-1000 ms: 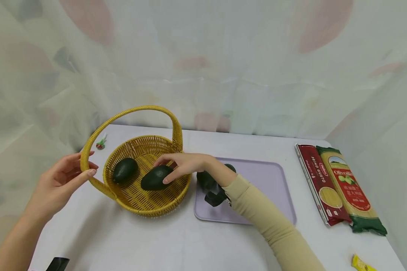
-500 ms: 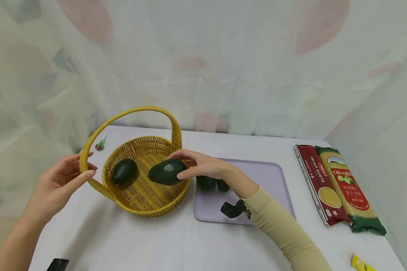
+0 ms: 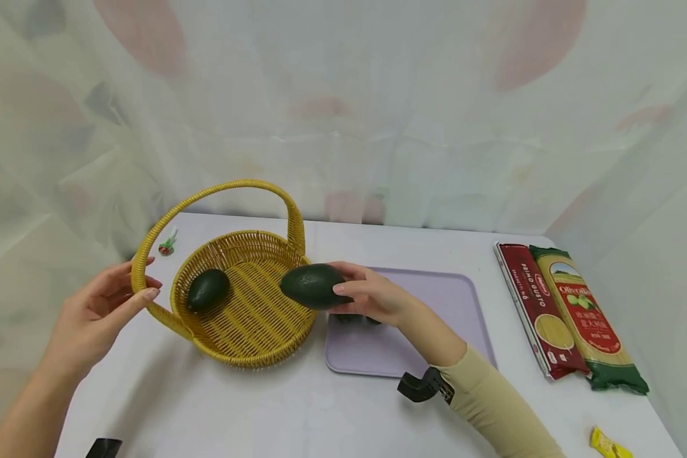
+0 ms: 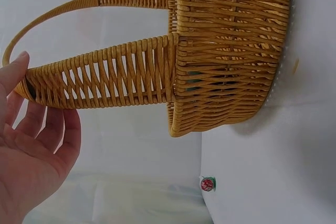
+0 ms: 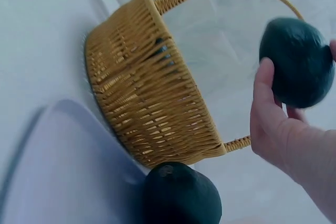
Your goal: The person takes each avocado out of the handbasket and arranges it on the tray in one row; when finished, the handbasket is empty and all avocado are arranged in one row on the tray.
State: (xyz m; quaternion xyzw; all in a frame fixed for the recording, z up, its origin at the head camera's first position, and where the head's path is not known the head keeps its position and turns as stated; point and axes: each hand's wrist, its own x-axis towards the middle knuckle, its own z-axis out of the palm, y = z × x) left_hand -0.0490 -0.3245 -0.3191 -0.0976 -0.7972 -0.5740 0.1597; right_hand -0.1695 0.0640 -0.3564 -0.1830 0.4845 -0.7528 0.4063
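My left hand (image 3: 88,318) holds the left side of the handle (image 4: 105,74) of a yellow wicker basket (image 3: 246,361), thumb in front and fingers behind. Inside the basket, toward its left wall, lies one dark green avocado (image 3: 208,290). Another avocado (image 3: 312,286) is gripped between the thumb and fingers of my right hand (image 3: 380,296), raised over the gap between the basket's right rim and the lilac tray (image 3: 412,346). In the right wrist view an avocado (image 5: 181,195) rests on the tray; in the head view my right hand mostly hides the avocados there.
A red spaghetti box (image 3: 541,312) and a green-and-gold pasta bag (image 3: 586,318) lie at the right. A yellow wrapper (image 3: 609,443) is near the front right. A small red-and-green item (image 3: 167,245) sits behind the basket's left side. Patterned curtains enclose the table.
My right hand has lifted the second avocado out of the basket and carried it right, toward the tray. The left hand stays at the handle, and the basket has barely moved.
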